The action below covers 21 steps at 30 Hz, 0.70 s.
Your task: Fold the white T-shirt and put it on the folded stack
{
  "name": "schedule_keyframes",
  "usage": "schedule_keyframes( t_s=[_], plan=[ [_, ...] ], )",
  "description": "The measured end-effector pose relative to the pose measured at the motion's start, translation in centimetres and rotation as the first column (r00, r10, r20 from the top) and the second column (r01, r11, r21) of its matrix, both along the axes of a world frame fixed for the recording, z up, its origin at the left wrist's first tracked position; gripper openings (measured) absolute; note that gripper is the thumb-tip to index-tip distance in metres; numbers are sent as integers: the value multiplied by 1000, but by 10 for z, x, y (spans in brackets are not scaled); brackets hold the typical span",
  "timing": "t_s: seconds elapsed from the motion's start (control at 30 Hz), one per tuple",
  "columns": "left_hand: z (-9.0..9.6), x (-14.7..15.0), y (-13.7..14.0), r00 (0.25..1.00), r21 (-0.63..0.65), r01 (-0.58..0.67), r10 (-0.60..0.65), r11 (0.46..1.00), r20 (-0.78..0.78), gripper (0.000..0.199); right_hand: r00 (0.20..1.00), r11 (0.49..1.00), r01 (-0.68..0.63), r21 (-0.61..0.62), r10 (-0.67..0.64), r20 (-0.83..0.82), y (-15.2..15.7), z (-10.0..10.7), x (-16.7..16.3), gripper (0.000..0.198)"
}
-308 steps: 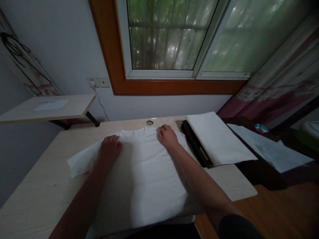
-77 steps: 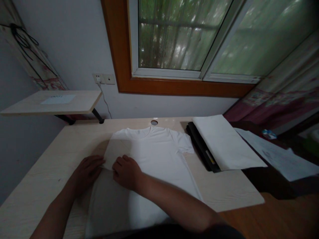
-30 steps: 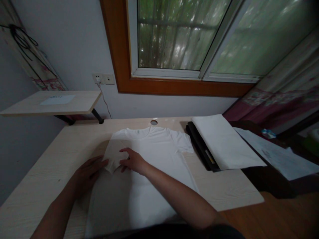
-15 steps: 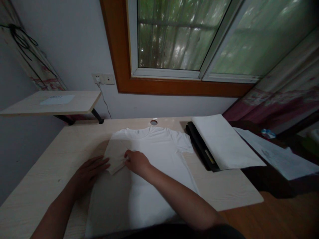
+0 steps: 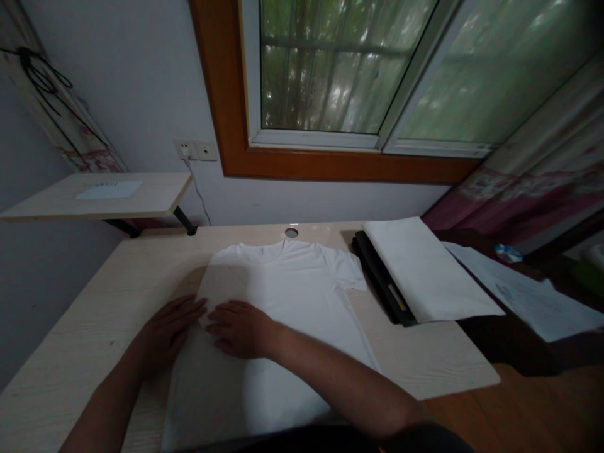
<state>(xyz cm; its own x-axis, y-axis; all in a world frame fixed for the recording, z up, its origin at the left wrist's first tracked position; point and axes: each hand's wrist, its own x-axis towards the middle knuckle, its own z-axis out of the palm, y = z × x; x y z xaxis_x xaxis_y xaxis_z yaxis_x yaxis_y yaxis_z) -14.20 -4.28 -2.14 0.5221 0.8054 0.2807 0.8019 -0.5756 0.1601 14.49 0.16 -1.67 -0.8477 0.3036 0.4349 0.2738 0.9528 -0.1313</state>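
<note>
A white short-sleeved T-shirt lies spread on the light wooden desk, its neckline toward the wall. The sleeve on the right points outward, while the one on the left is folded in over the body. My left hand lies flat at the shirt's left edge, fingers stretched out and touching the fabric. Just to the right, my right hand rests palm down on the shirt near the folded sleeve, its fingers spread. The fabric under both palms is hidden.
A black item with a white sheet over it stands right of the shirt. At the back left, a raised shelf holds a paper. The desk has a round cable hole by the wall, under the window.
My right hand has let go of the sleeve fabric it was pinching. It has moved left and now lies flat, fingers spread. My left hand has stayed in place.
</note>
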Motion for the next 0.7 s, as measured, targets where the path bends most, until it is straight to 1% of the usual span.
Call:
schedule_keyframes(
  t_s=[0.07, 0.17, 0.3, 0.4, 0.47, 0.57, 0.7],
  plan=[
    [1, 1, 1, 1000, 5, -9, 9, 1000, 19, 50, 999, 999, -47, 7, 47, 6, 1, -4, 6, 32],
    [3, 3, 2, 999, 25, -47, 47, 999, 2, 45, 997, 996, -83, 18, 83, 3, 2, -4, 19, 33],
    [3, 5, 4, 996, 47, -87, 89, 995, -33, 43, 997, 997, -77, 12, 77, -4, 2, -1, 36, 32],
    [2, 8, 11, 994, 78, -84, 89, 993, -58, 42, 998, 998, -64, 5, 64, -12, 0, -2, 42, 31],
    [3, 11, 21, 994, 97, -71, 78, 993, -75, 42, 998, 998, -63, 5, 63, -14, 0, -2, 44, 31],
    [8, 20, 47, 994, 112, -65, 75, 992, -84, 40, 998, 998, -59, 3, 59, -15, 0, -2, 43, 29],
    [18, 32, 89, 986, 89, -139, 146, 986, -81, 39, 998, 998, -62, -9, 62, -31, 0, -1, 43, 28]
  ],
)
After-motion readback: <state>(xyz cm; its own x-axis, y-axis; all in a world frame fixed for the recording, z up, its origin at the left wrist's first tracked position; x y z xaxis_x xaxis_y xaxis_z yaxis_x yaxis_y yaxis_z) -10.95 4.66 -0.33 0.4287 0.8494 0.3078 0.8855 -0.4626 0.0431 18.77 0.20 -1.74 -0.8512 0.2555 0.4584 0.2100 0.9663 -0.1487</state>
